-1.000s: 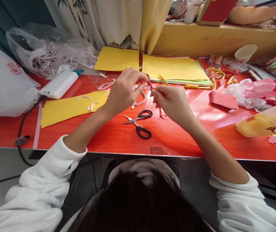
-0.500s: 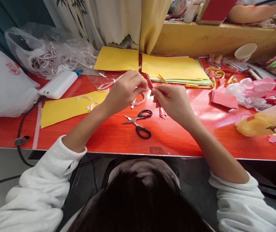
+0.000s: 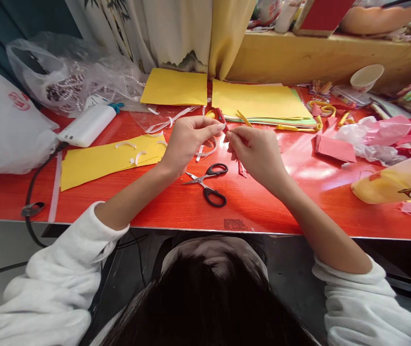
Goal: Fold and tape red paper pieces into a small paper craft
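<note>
Nearer than the fingers (image 3: 236,140), open scissors (image 3: 201,180) lie on the counter (image 3: 273,211). The right hand (image 3: 259,153) clamps a red strip (image 3: 221,115); the left hand (image 3: 185,143) meets it, grip unclear. Beyond the fingers lie yellow sheets (image 3: 257,100).

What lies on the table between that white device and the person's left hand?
A yellow paper strip bearing curled white scraps lies between the white device and the left hand, as the head view shows.

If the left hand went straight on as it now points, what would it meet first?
Probably the red paper piece in the right hand; whether the left hand touches it is unclear.
</note>
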Motion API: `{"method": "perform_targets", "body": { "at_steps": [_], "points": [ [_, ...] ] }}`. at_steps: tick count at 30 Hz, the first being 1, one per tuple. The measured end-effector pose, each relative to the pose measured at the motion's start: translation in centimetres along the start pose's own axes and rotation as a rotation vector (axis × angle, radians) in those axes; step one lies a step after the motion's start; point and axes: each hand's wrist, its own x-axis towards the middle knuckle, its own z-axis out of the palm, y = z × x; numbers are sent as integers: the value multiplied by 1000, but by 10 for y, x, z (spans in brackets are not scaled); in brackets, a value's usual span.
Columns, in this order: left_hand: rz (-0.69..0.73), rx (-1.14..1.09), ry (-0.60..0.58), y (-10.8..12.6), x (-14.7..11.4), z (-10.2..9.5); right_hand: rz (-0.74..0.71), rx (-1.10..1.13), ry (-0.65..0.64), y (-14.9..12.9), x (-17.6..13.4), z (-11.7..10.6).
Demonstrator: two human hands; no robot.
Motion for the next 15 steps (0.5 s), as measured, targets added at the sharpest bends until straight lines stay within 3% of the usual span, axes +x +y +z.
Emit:
{"method": "perform_targets", "body": {
  "at_steps": [15],
  "points": [
    [-120, -84, 38, 2, -2, 2, -45, -81, 72, 1, -1, 4]
  ]
}}
